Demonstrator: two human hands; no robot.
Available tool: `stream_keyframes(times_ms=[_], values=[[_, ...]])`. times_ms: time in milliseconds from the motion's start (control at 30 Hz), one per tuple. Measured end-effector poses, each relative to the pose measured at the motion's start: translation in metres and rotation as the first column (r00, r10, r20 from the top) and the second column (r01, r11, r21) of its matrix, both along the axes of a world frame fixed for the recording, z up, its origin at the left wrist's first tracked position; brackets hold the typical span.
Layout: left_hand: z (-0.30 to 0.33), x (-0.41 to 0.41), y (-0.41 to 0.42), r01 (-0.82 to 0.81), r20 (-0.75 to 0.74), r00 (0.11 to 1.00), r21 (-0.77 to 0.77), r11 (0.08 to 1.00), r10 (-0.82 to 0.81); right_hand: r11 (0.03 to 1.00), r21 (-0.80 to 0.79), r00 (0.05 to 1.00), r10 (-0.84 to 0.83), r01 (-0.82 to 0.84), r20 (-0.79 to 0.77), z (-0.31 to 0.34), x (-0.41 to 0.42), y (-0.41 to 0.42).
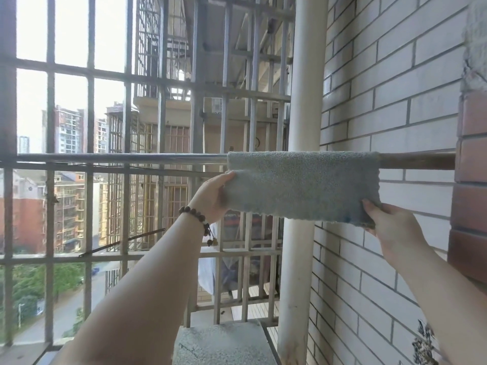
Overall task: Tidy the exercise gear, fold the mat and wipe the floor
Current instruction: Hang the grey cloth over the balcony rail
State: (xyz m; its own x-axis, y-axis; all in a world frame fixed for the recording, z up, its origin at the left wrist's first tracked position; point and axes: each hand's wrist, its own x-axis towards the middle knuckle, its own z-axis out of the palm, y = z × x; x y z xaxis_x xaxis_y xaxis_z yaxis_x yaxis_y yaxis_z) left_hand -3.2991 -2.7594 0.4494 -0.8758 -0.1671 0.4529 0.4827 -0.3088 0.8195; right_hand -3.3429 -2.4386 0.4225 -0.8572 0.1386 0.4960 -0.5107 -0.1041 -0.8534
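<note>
grey cloth (pixel 303 185) draped over the rail (pixel 118 158) near its wall end. left hand (pixel 213 196) pinches its left edge, right hand (pixel 390 219) its lower right corner. wiping looks finished (mat, gear, floor unseen).

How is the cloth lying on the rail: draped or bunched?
Draped. The cloth hangs flat over the rail, with the left hand and right hand pinching its lower corners.
</note>
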Motion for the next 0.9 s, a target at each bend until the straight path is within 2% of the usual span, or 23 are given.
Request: stream_keyframes(times_ms=[133,200,233,367,667,767,900], values=[[-0.002,-0.002,-0.012,-0.225,0.011,0.974,-0.014,0.974,0.225,0.998,0.036,0.999,-0.042,0.042,0.001,-0.002,-0.001,0.0],[-0.008,-0.005,-0.01,-0.398,0.028,0.915,-0.09,0.913,0.402,0.999,0.021,0.999,-0.034,0.034,-0.001,-0.003,0.0,-0.001],[-0.011,-0.007,-0.007,-0.436,0.025,0.896,-0.14,0.889,0.443,0.999,0.016,1.0,-0.029,0.029,-0.003,-0.004,0.0,-0.002],[-0.025,-0.008,0.0,-0.368,0.037,0.922,-0.235,0.9,0.386,0.999,0.021,0.999,-0.029,0.029,-0.018,-0.007,-0.001,0.0],[-0.043,-0.006,-0.001,-0.405,0.033,0.911,-0.115,0.907,0.411,0.982,0.113,0.988,-0.151,0.155,-0.039,-0.016,-0.012,0.005],[-0.043,-0.003,0.005,-0.498,0.024,0.865,-0.078,0.864,0.501,0.978,0.112,0.985,-0.172,0.174,-0.03,-0.015,-0.008,0.006],[-0.047,0.003,0.012,-0.647,0.005,0.761,-0.074,0.759,0.649,0.97,0.087,0.974,-0.222,0.226,-0.047,-0.017,0.001,0.003]])
